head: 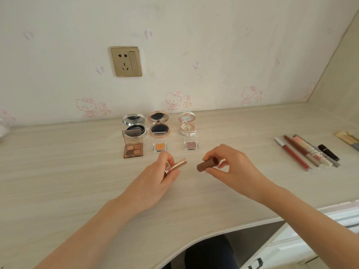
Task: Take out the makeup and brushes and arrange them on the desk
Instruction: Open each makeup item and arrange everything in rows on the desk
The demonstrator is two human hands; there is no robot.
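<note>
Just in front of the orange eyeshadow pan (159, 146), a little above the desk (68, 181): rose-gold lipstick tube (176, 166) in the left hand (155, 181), thumb and fingers curled round its lower end, upper end pointing up and right. Right of the pan, brown cap (207, 164) pinched between thumb and bent fingers of the right hand (233, 167), with a clear gap between cap and tube.

Probably uncapped for display, like the open compacts (159, 125) behind the pan. To do it well: keep a firm pinch on both pieces, avoid brushing the tube's open end, then set tube and cap down together in front of the pan, in line with the rows behind. Lower gently and steady before letting go; both are round and smooth, so likely to roll if laid flat.

Tube: slim, glossy, pinkish metallic, with a bright band near the base; colour stick not visible. Cap: short, matte, brown. Far right of the pan, lip glosses and pencils (297, 152) side by side.
</note>
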